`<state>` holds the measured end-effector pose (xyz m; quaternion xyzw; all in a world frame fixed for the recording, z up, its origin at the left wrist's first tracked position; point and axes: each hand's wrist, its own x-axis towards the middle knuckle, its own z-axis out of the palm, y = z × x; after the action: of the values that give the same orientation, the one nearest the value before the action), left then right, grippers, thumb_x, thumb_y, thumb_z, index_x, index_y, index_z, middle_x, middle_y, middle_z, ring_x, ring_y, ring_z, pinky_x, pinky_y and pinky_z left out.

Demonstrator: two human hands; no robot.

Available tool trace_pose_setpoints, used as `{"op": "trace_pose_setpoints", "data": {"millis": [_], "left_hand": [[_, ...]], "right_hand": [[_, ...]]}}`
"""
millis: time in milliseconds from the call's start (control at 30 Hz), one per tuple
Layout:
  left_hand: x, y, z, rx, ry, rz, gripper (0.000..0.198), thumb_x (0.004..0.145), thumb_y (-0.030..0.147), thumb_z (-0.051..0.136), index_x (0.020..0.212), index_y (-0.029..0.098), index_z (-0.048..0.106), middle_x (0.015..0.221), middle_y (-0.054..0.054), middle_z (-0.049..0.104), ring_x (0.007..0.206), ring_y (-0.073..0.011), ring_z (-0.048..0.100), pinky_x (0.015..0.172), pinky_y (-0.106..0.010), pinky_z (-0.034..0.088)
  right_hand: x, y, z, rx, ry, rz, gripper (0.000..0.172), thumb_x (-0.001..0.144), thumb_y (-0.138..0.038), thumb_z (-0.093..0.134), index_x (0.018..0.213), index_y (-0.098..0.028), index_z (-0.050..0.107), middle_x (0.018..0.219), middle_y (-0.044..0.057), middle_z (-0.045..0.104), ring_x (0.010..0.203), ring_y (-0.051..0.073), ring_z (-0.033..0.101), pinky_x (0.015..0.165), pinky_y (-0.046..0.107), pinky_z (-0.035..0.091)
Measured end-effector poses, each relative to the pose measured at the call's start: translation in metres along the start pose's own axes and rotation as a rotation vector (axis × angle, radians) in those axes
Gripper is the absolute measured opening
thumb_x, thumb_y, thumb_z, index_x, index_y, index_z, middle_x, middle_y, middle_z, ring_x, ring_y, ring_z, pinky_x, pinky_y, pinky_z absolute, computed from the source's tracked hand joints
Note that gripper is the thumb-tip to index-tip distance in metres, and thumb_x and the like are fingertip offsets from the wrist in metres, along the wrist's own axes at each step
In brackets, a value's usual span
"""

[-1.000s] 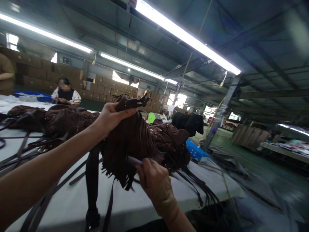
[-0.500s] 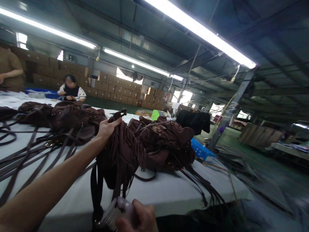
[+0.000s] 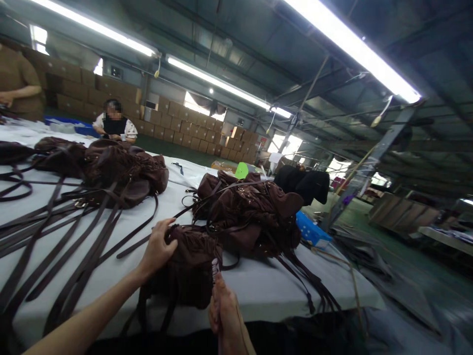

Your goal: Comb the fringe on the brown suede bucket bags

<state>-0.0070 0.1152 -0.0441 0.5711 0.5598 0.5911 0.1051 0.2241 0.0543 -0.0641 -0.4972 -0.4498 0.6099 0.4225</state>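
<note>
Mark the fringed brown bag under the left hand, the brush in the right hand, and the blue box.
fringed brown bag (image 3: 188, 276): head view, its front fringe.
brush (image 3: 215, 268): head view, its pale upper end.
blue box (image 3: 309, 230): head view, its near side.

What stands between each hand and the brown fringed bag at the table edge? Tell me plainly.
Nothing separate. The left hand grips the top of the brown fringed bag. The right hand holds a small brush whose tip meets the bag's near side; only that tool lies between them.
</note>
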Motion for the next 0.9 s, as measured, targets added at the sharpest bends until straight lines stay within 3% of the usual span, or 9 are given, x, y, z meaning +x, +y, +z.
{"op": "trace_pose_setpoints", "data": {"millis": [67, 133, 167, 233, 300, 367, 467, 667, 900], "left_hand": [[-0.029, 0.018, 0.008, -0.103, -0.148, 0.176, 0.066, 0.072, 0.015, 0.055, 0.137, 0.019, 0.043, 0.137, -0.012, 0.049, 0.130, -0.0256, 0.044, 0.112, -0.043, 0.032], [-0.056, 0.029, 0.027, -0.204, -0.347, 0.208, 0.077, 0.071, 0.012, 0.056, 0.144, 0.020, 0.033, 0.134, -0.011, 0.053, 0.126, -0.0239, 0.048, 0.110, -0.041, 0.035], [-0.067, 0.030, 0.040, -0.230, -0.404, 0.208, 0.076, 0.070, 0.014, 0.059, 0.142, 0.018, 0.036, 0.130, -0.012, 0.056, 0.121, -0.0246, 0.052, 0.106, -0.040, 0.040], [-0.081, 0.023, 0.066, -0.206, -0.387, 0.150, 0.050, 0.075, 0.019, 0.058, 0.125, 0.017, 0.054, 0.108, -0.010, 0.066, 0.101, -0.0231, 0.062, 0.091, -0.036, 0.049], [-0.085, 0.011, 0.087, -0.118, -0.299, 0.104, 0.019, 0.087, 0.024, 0.049, 0.098, 0.018, 0.062, 0.084, -0.006, 0.067, 0.078, -0.0180, 0.062, 0.073, -0.029, 0.049], [-0.082, -0.002, 0.101, -0.015, -0.220, 0.132, 0.027, 0.095, 0.026, 0.037, 0.080, 0.019, 0.058, 0.068, -0.002, 0.061, 0.061, -0.0135, 0.057, 0.062, -0.024, 0.044], [-0.077, -0.014, 0.114, 0.077, -0.180, 0.218, 0.034, 0.098, 0.028, 0.031, 0.071, 0.020, 0.051, 0.057, 0.000, 0.054, 0.051, -0.0116, 0.052, 0.056, -0.022, 0.038], [-0.087, -0.022, 0.134, 0.147, -0.283, 0.257, 0.030, 0.096, 0.025, 0.030, 0.073, 0.021, 0.050, 0.057, -0.002, 0.059, 0.052, -0.0138, 0.058, 0.054, -0.023, 0.035], [-0.088, -0.027, 0.149, 0.237, -0.400, 0.139, 0.029, 0.098, 0.026, 0.033, 0.080, 0.020, 0.055, 0.058, -0.006, 0.065, 0.056, -0.0192, 0.065, 0.053, -0.024, 0.036]], "right_hand": [[0.005, -0.003, 0.006, -0.010, 0.000, -0.012, 0.066, 0.066, -0.088, 0.050, 0.056, -0.024, 0.038, 0.029, -0.010, 0.031, 0.023, 0.005, 0.026, 0.025, 0.018, 0.018], [0.008, -0.007, 0.013, -0.036, 0.001, -0.035, 0.065, 0.065, -0.086, 0.053, 0.061, -0.023, 0.043, 0.030, -0.011, 0.033, 0.024, 0.004, 0.025, 0.026, 0.018, 0.016], [0.008, -0.009, 0.017, -0.055, -0.011, -0.044, 0.064, 0.066, -0.086, 0.053, 0.064, -0.022, 0.045, 0.031, -0.011, 0.034, 0.024, 0.004, 0.025, 0.026, 0.018, 0.015], [0.005, -0.007, 0.022, -0.098, -0.041, -0.048, 0.064, 0.067, -0.085, 0.053, 0.067, -0.021, 0.048, 0.033, -0.011, 0.034, 0.026, 0.004, 0.025, 0.028, 0.019, 0.014], [0.000, 0.000, 0.022, -0.142, -0.055, -0.040, 0.066, 0.065, -0.086, 0.054, 0.067, -0.021, 0.049, 0.035, -0.011, 0.032, 0.028, 0.004, 0.023, 0.029, 0.020, 0.013], [-0.009, 0.013, 0.020, -0.178, -0.034, -0.030, 0.067, 0.062, -0.087, 0.054, 0.066, -0.020, 0.049, 0.037, -0.012, 0.030, 0.031, 0.004, 0.022, 0.031, 0.020, 0.011], [-0.023, 0.031, 0.014, -0.215, -0.009, 0.000, 0.068, 0.064, -0.088, 0.052, 0.067, -0.020, 0.050, 0.042, -0.011, 0.027, 0.036, 0.005, 0.020, 0.034, 0.021, 0.011], [-0.043, 0.043, -0.005, -0.273, 0.065, -0.067, 0.070, 0.071, -0.083, 0.051, 0.070, -0.014, 0.060, 0.057, -0.005, 0.034, 0.054, 0.009, 0.026, 0.050, 0.023, 0.025], [-0.063, 0.035, -0.038, -0.447, 0.074, 0.033, 0.068, 0.070, -0.083, 0.051, 0.068, -0.016, 0.059, 0.059, -0.005, 0.033, 0.057, 0.011, 0.028, 0.053, 0.026, 0.026]]}}
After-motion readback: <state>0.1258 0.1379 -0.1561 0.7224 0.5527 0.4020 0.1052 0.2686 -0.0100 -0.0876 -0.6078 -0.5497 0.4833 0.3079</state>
